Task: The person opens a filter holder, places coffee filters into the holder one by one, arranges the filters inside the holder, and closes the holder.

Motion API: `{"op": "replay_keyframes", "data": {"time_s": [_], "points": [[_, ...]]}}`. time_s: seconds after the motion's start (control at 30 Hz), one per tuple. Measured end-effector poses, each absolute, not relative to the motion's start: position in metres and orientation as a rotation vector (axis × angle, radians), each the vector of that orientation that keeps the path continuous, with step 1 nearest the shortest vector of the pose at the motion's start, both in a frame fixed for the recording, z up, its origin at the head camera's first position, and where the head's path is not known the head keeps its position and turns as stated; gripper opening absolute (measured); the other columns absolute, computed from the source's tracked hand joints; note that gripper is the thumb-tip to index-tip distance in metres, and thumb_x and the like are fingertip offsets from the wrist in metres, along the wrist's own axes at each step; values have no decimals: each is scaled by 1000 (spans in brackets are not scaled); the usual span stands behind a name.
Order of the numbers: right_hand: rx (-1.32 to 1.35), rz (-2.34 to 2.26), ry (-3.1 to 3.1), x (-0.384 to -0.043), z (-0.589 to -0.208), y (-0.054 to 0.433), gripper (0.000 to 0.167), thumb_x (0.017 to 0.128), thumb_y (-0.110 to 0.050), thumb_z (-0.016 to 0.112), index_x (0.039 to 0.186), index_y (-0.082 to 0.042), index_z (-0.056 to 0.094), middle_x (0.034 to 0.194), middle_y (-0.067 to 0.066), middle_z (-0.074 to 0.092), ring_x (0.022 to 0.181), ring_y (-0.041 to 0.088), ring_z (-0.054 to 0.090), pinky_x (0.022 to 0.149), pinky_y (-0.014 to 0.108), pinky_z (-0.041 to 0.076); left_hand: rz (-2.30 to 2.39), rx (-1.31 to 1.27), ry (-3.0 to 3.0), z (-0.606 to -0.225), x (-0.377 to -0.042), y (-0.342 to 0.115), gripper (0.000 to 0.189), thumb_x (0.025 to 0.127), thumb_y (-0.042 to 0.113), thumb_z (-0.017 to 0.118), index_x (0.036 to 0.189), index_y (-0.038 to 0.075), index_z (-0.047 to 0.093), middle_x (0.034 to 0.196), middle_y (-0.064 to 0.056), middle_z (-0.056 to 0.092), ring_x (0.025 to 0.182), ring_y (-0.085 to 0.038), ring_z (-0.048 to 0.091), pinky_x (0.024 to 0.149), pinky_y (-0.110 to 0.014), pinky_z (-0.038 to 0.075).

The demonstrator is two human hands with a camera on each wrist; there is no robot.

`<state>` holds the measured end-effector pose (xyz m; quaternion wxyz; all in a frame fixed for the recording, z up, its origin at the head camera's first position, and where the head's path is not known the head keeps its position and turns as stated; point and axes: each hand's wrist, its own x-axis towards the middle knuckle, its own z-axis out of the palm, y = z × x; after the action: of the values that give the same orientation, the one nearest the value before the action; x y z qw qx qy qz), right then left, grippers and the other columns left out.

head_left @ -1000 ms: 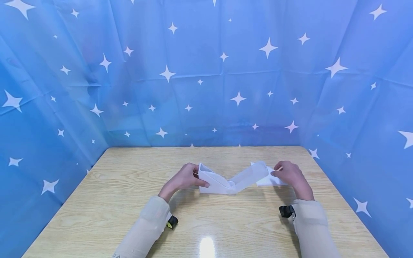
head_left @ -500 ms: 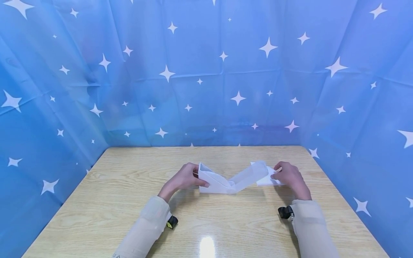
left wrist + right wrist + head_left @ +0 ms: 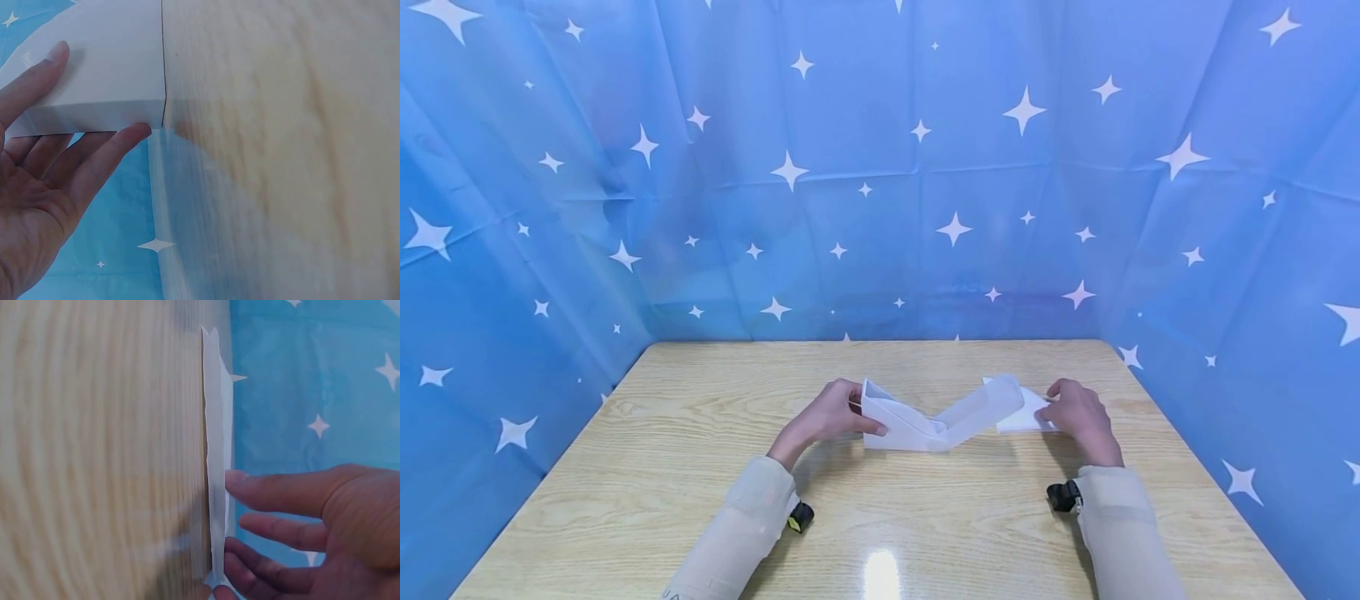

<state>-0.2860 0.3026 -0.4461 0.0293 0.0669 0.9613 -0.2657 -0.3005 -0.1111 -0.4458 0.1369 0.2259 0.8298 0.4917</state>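
My left hand point(image 3: 835, 410) grips the left end of a white box point(image 3: 898, 427) on the table. In the left wrist view its thumb point(image 3: 53, 62) lies on one face and the other fingers run along the box's end. The box's top slopes down to the right. A translucent flap-like lid point(image 3: 981, 408) rises rightward from its low end. Beyond the lid lies a flat white folded paper-like stack point(image 3: 1026, 415), partly covered by it. My right hand point(image 3: 1078, 417) rests at the stack's right end, its thumb point(image 3: 240, 484) on the top and its fingertips along the edge.
Both hands work on a light wood-grain table point(image 3: 715, 383). A blue curtain with white stars point(image 3: 880, 208) hangs behind it and along both sides. Black wrist cameras point(image 3: 1063, 496) sit under the cuffs of the pale sleeves point(image 3: 1127, 525).
One second ago a thin pale sliver showed at my right fingers; it no longer shows. The right hand has shifted slightly rightward along the stack. The left hand and box stay put.
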Motion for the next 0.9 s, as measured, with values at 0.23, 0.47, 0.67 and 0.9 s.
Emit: {"op": "replay_keyframes", "data": {"time_s": [0.23,0.47,0.67,0.9], "points": [[246,-849,2945,-283,-444,299,44,90,-6,72,127,15,60,126,37,61,99,42,61,79,48,52,1421,663,2402,-445,-301,-111,33,81,17,89,110,8,75,100,-5,78,86,-15,72,74,-29,59],[254,-843,2949,-284,-446,300,39,91,-6,70,124,13,62,124,36,62,98,42,61,78,48,50,1418,661,2404,-445,-301,-110,33,81,18,89,109,8,75,99,-4,78,86,-15,72,75,-29,59],[257,-831,2964,-285,-449,301,37,89,-6,70,122,10,61,120,34,63,95,41,59,76,46,48,1418,656,2400,-444,-300,-111,33,81,18,89,110,9,75,99,-4,78,86,-15,72,75,-29,59],[253,-821,2979,-286,-449,300,35,87,-6,71,118,7,59,116,32,63,91,40,57,72,45,47,1422,651,2400,-445,-300,-111,34,81,17,89,111,8,75,100,-5,78,86,-14,72,74,-29,59]]}}
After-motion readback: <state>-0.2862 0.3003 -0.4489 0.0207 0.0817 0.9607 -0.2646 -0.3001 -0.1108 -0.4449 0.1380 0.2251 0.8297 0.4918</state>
